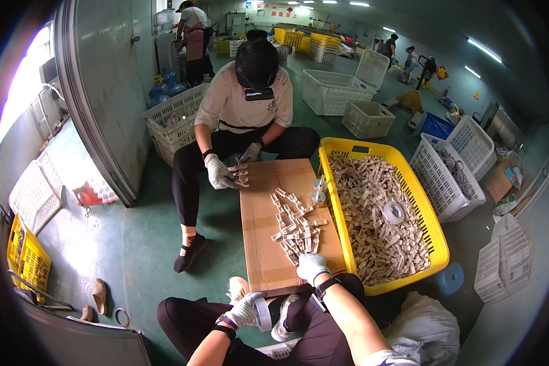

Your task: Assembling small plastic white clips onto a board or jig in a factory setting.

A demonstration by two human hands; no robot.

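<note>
My left hand (pixel 244 310), in a pale knit glove, is closed around a roll of tape (pixel 263 315) above my lap. My right hand (pixel 313 269), gloved too, reaches over the near edge of a brown cardboard sheet (pixel 259 244). It touches the near end of a loose pile of pale clothespin-like pieces (pixel 297 222); its fingertips are hidden, so whether it grips one is unclear. Across from me, a seated person in a dark cap holds a short row of the same pieces (pixel 240 175) with gloved hands (pixel 218 172).
To the right stands a yellow crate (pixel 439 241) full of such pieces, a white tape roll (pixel 394 212) on top. A small clear container (pixel 318 191) sits between sheet and crate. White crates (pixel 338 91), a white sack (pixel 424 326) and a blue stool (pixel 451 279) surround us. Other people work farther back.
</note>
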